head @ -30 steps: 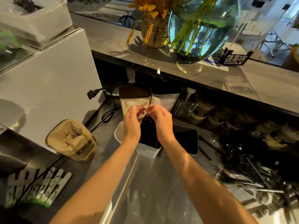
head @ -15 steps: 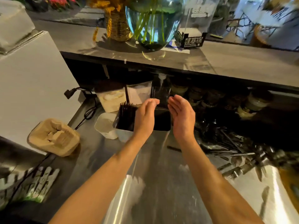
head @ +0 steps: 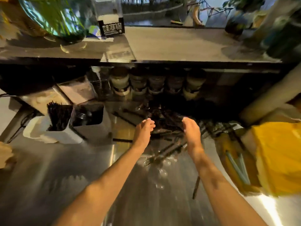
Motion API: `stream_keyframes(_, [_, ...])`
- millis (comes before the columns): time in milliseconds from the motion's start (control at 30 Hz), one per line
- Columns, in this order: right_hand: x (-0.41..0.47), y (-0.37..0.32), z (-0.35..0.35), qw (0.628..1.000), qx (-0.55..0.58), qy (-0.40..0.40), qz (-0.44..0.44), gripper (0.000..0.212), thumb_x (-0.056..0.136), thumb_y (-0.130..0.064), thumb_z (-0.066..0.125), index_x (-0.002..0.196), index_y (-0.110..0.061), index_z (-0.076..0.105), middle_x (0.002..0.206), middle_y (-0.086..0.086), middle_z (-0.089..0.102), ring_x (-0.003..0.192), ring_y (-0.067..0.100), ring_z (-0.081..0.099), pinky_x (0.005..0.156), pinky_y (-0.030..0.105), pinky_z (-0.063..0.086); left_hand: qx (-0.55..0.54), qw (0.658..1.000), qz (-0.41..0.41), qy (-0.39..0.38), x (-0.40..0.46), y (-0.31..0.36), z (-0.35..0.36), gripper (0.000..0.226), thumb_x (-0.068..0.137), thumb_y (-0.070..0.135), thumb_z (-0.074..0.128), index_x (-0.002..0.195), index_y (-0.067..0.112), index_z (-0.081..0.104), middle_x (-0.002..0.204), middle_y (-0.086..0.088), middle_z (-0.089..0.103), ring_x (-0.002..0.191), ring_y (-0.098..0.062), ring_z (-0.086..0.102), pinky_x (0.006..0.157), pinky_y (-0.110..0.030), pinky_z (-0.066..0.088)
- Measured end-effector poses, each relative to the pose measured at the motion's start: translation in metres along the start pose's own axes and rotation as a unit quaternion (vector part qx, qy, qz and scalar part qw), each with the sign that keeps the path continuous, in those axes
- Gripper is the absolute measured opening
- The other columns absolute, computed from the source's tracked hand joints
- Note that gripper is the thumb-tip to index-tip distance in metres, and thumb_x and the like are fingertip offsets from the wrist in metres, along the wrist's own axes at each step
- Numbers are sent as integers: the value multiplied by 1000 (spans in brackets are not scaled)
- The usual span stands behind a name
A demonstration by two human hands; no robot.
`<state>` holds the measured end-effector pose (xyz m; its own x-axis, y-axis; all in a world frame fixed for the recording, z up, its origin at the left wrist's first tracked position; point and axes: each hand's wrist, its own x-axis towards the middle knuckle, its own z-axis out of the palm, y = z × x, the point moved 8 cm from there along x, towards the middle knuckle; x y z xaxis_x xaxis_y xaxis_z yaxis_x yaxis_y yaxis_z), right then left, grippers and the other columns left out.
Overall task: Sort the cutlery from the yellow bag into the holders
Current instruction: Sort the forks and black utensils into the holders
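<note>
A heap of black plastic cutlery (head: 167,126) in clear wrappers lies on the steel counter (head: 81,176) under the shelf. My left hand (head: 144,129) and my right hand (head: 190,128) hover over the heap's near side, fingers loosely curled down onto it; motion blur hides whether either one holds a piece. At the left stand the holders: a white one (head: 48,132) packed with black handles and a black one (head: 88,114) with a fork inside. The yellow bag (head: 276,154) lies at the right.
Jars (head: 156,82) line the back under a grey upper counter (head: 179,44) with a glass vase (head: 53,17) and a sign. Loose pieces (head: 196,186) and a fork (head: 151,160) lie nearer me. A brown cup carrier (head: 5,155) sits at the far left.
Both hands left the holders at the left and moved right to the cutlery heap. The view swung right, bringing the yellow bag into sight.
</note>
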<state>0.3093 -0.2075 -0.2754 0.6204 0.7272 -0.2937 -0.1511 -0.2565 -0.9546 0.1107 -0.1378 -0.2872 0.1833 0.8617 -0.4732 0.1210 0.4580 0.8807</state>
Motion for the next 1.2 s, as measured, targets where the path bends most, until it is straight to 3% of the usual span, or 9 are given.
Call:
stream_keyframes(133, [36, 17, -25, 990, -124, -69, 10, 40, 101, -32, 57, 133, -9, 59, 130, 2, 62, 116, 12, 55, 100, 26, 41, -55, 995, -87, 19, 6, -33, 32, 48, 106, 43, 32, 123, 7, 59, 128, -16, 61, 120, -30, 56, 94, -40, 42])
stream_keyframes(233, [62, 26, -22, 978, -182, -104, 7, 50, 98, -43, 58, 138, -12, 56, 135, 2, 61, 124, 16, 55, 103, 29, 42, -145, 978, -142, 40, 3, -43, 51, 62, 105, 47, 33, 151, 5, 36, 151, -19, 43, 137, -33, 44, 110, -44, 37])
stream_keyframes(333, [86, 30, -8, 967, -219, -133, 8, 59, 95, -50, 60, 144, -17, 51, 141, 2, 57, 130, 19, 52, 102, 29, 40, -232, 953, -188, 55, 5, -44, 65, 72, 103, 52, 37, 155, 5, 25, 158, -19, 30, 144, -35, 34, 115, -47, 32])
stream_keyframes(467, [118, 31, 19, 926, -313, -208, -17, 83, 84, -60, 69, 153, -26, 37, 160, 1, 34, 148, 22, 31, 120, 42, 31, -287, 923, -246, 67, 22, -51, 73, 85, 99, 61, 36, 154, -1, 20, 159, -23, 25, 146, -38, 29, 116, -52, 28])
stream_keyframes(633, [166, 28, 51, 870, -429, -225, -93, 67, 98, -63, 40, 155, -26, 36, 158, 8, 40, 149, 28, 28, 120, 44, 27, -323, 905, -271, 57, 47, -59, 78, 86, 99, 64, 31, 155, 0, 17, 162, -21, 21, 148, -36, 26, 120, -51, 25])
stream_keyframes(800, [192, 40, 83, 790, -544, -246, -139, 59, 102, -61, 26, 157, -38, 24, 168, -7, 14, 155, 23, 5, 125, 43, 2, -338, 902, -263, 52, 68, -75, 80, 82, 98, 67, 30, 150, 5, 36, 149, -17, 46, 120, -30, 54, 105, -47, 44])
stream_keyframes(867, [194, 44, 89, 760, -585, -237, -153, 60, 102, -61, 26, 157, -39, 21, 167, -6, 14, 153, 26, 11, 123, 44, 3, -339, 901, -259, 72, 72, -84, 79, 78, 97, 67, 34, 146, 6, 42, 142, -15, 53, 116, -27, 57, 99, -43, 47])
stream_keyframes(1033, [178, 50, 83, 698, -664, -197, -182, 56, 102, -60, 26, 152, -36, 36, 153, 5, 36, 137, 33, 37, 112, 48, 27, -353, 899, -246, 84, 74, -84, 82, 76, 98, 63, 38, 148, 6, 40, 140, -16, 53, 125, -30, 53, 107, -43, 41])
stream_keyframes(1200, [147, 54, 76, 713, -657, -176, -171, 56, 104, -56, 23, 149, -29, 41, 141, 10, 51, 126, 34, 50, 104, 46, 34, -358, 901, -227, 93, 68, -83, 86, 68, 100, 58, 38, 145, 7, 42, 119, -14, 61, 110, -27, 56, 108, -44, 38])
